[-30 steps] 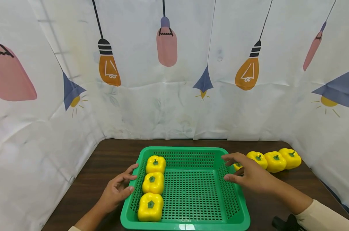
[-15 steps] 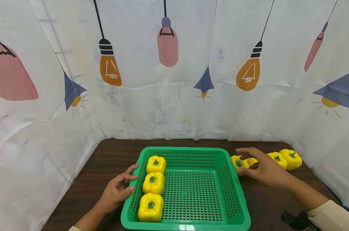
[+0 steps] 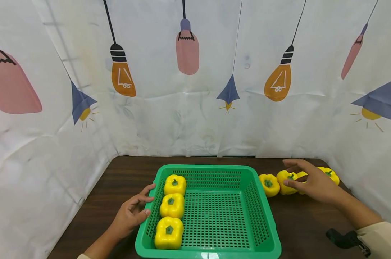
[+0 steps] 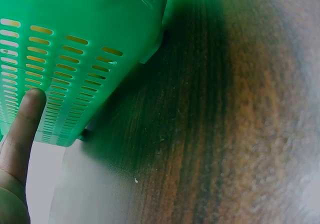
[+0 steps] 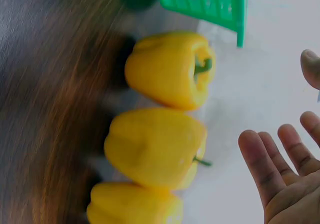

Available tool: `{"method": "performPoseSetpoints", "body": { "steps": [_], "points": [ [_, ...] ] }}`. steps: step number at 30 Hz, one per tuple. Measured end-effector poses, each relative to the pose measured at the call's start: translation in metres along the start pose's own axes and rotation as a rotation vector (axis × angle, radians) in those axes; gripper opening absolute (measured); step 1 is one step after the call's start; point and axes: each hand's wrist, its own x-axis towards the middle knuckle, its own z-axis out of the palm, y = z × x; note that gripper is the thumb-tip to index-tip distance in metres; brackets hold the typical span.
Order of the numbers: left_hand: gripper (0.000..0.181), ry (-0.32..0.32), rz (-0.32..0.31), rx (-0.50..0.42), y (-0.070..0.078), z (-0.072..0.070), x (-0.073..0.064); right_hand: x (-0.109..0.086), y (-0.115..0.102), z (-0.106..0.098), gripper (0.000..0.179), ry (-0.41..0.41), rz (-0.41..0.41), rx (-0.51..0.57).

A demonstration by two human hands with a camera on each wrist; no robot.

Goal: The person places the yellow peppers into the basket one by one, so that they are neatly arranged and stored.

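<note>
- Farther along the row of loose peppers (image 3: 286, 182) now, the right grip (image 3: 313, 184) has slid away from the green basket (image 3: 201, 167).
- That grip is spread and has nothing in it. Two of those peppers show just left of it on the counter (image 3: 299, 223); more are partly behind it.
- The left grip (image 3: 130, 212) is loose, its fingers at the basket's side. Just right of it, inside, three peppers (image 3: 171, 205) stand in a line.
- I think a good pick means coming straight down with a wide grip, since the loose ones sit so close that a neighbor could get bumped.
</note>
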Motion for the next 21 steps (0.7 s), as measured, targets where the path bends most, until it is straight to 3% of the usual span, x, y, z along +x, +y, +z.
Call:
{"method": "performPoseSetpoints", "body": {
  "steps": [21],
  "points": [
    [0.035, 0.006, -0.007, 0.01, -0.001, 0.0, 0.0, -0.003, 0.056, -0.025, 0.068, 0.036, 0.123, -0.063]
  ]
}}
